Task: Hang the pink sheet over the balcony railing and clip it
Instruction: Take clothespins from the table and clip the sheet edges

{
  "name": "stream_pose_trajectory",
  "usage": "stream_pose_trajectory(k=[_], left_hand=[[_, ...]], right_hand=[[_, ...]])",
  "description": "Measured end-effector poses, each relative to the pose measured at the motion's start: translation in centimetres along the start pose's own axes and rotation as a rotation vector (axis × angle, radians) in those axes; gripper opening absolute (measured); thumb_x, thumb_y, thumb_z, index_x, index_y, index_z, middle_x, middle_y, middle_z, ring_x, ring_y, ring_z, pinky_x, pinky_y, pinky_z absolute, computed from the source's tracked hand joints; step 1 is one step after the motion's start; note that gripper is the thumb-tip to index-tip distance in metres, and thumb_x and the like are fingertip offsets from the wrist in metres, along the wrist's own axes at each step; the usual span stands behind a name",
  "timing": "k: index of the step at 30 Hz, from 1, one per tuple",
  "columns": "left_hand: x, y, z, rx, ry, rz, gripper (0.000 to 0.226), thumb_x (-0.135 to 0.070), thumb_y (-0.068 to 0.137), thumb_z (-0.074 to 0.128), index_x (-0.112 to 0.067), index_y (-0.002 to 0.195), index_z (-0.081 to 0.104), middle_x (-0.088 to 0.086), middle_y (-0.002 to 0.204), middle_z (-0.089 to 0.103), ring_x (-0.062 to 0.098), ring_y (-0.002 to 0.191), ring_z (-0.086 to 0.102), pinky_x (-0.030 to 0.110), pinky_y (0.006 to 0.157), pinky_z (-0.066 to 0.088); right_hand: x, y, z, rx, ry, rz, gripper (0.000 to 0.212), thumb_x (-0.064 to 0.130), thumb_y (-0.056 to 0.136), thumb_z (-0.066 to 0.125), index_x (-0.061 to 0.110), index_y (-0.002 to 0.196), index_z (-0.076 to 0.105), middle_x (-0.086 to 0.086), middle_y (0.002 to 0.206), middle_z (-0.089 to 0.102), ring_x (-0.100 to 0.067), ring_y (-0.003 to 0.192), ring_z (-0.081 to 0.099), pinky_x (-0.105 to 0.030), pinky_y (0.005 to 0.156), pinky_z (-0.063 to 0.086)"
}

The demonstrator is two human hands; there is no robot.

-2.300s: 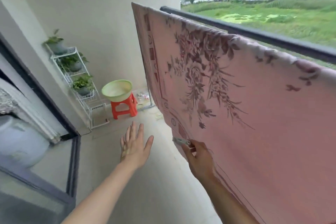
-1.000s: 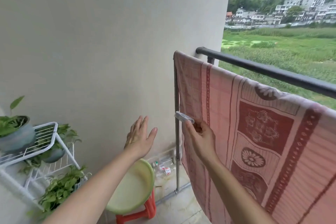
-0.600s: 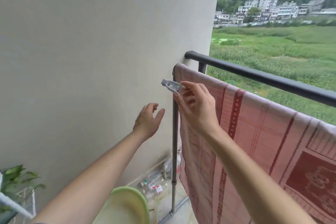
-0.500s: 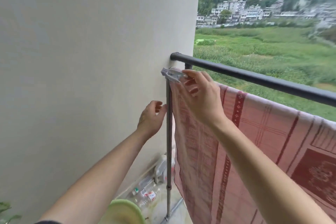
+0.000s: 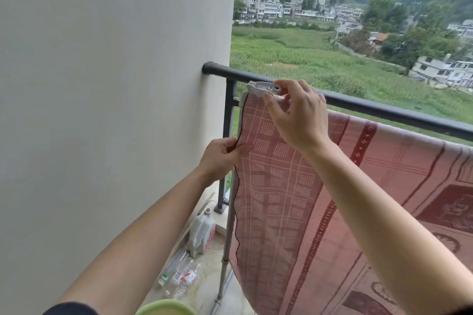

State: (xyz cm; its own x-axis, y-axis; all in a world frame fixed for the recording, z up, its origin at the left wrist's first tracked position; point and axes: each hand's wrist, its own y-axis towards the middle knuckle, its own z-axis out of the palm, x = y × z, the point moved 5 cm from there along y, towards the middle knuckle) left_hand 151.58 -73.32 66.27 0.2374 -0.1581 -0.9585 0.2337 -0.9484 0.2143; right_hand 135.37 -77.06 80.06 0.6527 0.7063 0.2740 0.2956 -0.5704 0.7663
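The pink sheet (image 5: 294, 199) hangs draped just inside the dark balcony railing (image 5: 384, 110), its left edge close to the wall (image 5: 115, 110). The right hand (image 5: 299, 115) pinches a white clip (image 5: 262, 88) between thumb and fingertips at the sheet's top corner. The left hand (image 5: 220, 158) pinches the side edge lower down, drawing it taut. To my eye the clip wants squeezing wide, pushing down over the top fold, and releasing only once it bites. The wall leaves little elbow room, and a grey pole (image 5: 227, 238) stands right at the edge. Below, on the floor, lie a white jug (image 5: 202, 233), plastic bottles (image 5: 179, 273) and a green basin (image 5: 166, 308).
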Motion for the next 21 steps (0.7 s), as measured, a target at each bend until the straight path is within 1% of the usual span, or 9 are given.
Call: stream_pose_trajectory(k=[2,5,8,12,14,16,18,20,21], left_hand=[[0.6,0.4,-2.0,-0.023,-0.045,0.041,0.027,-0.039,0.086,0.073,-0.012,0.088,0.076,0.006,0.085,0.072,0.014,0.076,0.059,0.029,0.075,0.045],[2.0,1.6,-4.1,-0.061,-0.076,0.073,0.050,-0.057,0.077,0.074,-0.008,0.088,0.075,0.022,0.084,0.069,0.019,0.077,0.054,0.037,0.075,0.041],[2.5,2.0,-4.2,-0.074,-0.070,0.098,0.046,-0.055,0.078,0.072,-0.009,0.084,0.075,0.029,0.089,0.067,0.019,0.073,0.054,0.036,0.072,0.042],[4.1,2.2,-2.9,-0.058,-0.157,0.070,0.026,-0.036,0.084,0.073,-0.010,0.084,0.074,0.016,0.081,0.070,0.015,0.073,0.058,0.027,0.073,0.045],[5.9,2.7,-2.8,-0.011,-0.145,0.019,0.031,-0.045,0.079,0.077,-0.016,0.089,0.075,0.006,0.097,0.073,0.011,0.091,0.063,0.027,0.089,0.048],[7.8,3.1,-2.7,0.100,-0.187,-0.057,0.039,-0.052,0.072,0.080,-0.019,0.092,0.073,0.002,0.123,0.067,0.012,0.121,0.057,0.037,0.109,0.039],[9.2,3.3,-2.4,0.215,-0.301,-0.137,0.046,-0.044,0.072,0.083,-0.019,0.106,0.064,0.006,0.138,0.057,0.018,0.131,0.051,0.039,0.113,0.036],[10.3,3.4,-2.0,0.308,-0.328,-0.226,0.080,-0.035,0.071,0.086,-0.018,0.137,0.043,0.007,0.145,0.049,0.020,0.132,0.050,0.041,0.112,0.038],[10.8,3.4,-1.4,0.360,-0.319,-0.254,0.094,-0.032,0.069,0.088,-0.022,0.146,0.033,0.007,0.146,0.047,0.019,0.130,0.051,0.042,0.111,0.039]], right_hand=[[0.7,0.3,0.9,0.015,-0.035,0.004,0.044,0.050,0.097,0.050,0.018,0.125,0.060,0.001,0.108,0.068,-0.020,0.101,0.062,-0.038,0.094,0.042],[1.6,0.8,2.7,0.053,-0.114,-0.011,0.045,0.051,0.098,0.045,0.016,0.125,0.058,-0.003,0.113,0.067,-0.023,0.104,0.060,-0.040,0.094,0.042],[2.6,1.6,4.4,0.148,-0.159,0.015,0.043,0.049,0.101,0.043,0.015,0.126,0.053,-0.007,0.110,0.067,-0.027,0.097,0.063,-0.045,0.089,0.048],[3.0,2.5,6.3,0.281,-0.202,0.026,0.042,0.046,0.103,0.042,0.014,0.129,0.049,-0.006,0.104,0.071,-0.028,0.088,0.066,-0.040,0.075,0.049],[3.1,3.0,6.5,0.328,-0.185,0.016,0.044,0.046,0.103,0.042,0.014,0.132,0.049,-0.004,0.097,0.072,-0.025,0.081,0.067,-0.041,0.072,0.053],[3.1,3.5,6.7,0.386,-0.171,0.014,0.043,0.044,0.103,0.043,0.014,0.134,0.047,-0.003,0.093,0.072,-0.024,0.077,0.067,-0.045,0.072,0.055],[3.5,4.0,7.1,0.431,-0.163,-0.006,0.040,0.040,0.104,0.044,0.015,0.135,0.046,-0.005,0.096,0.072,-0.023,0.074,0.065,-0.044,0.071,0.055],[4.1,4.4,7.8,0.445,-0.182,-0.049,0.040,0.038,0.104,0.044,0.014,0.136,0.045,-0.007,0.100,0.072,-0.023,0.074,0.064,-0.042,0.069,0.054],[4.3,4.6,8.1,0.444,-0.201,-0.069,0.040,0.038,0.104,0.044,0.014,0.136,0.045,-0.007,0.100,0.072,-0.024,0.074,0.065,-0.042,0.070,0.055]])
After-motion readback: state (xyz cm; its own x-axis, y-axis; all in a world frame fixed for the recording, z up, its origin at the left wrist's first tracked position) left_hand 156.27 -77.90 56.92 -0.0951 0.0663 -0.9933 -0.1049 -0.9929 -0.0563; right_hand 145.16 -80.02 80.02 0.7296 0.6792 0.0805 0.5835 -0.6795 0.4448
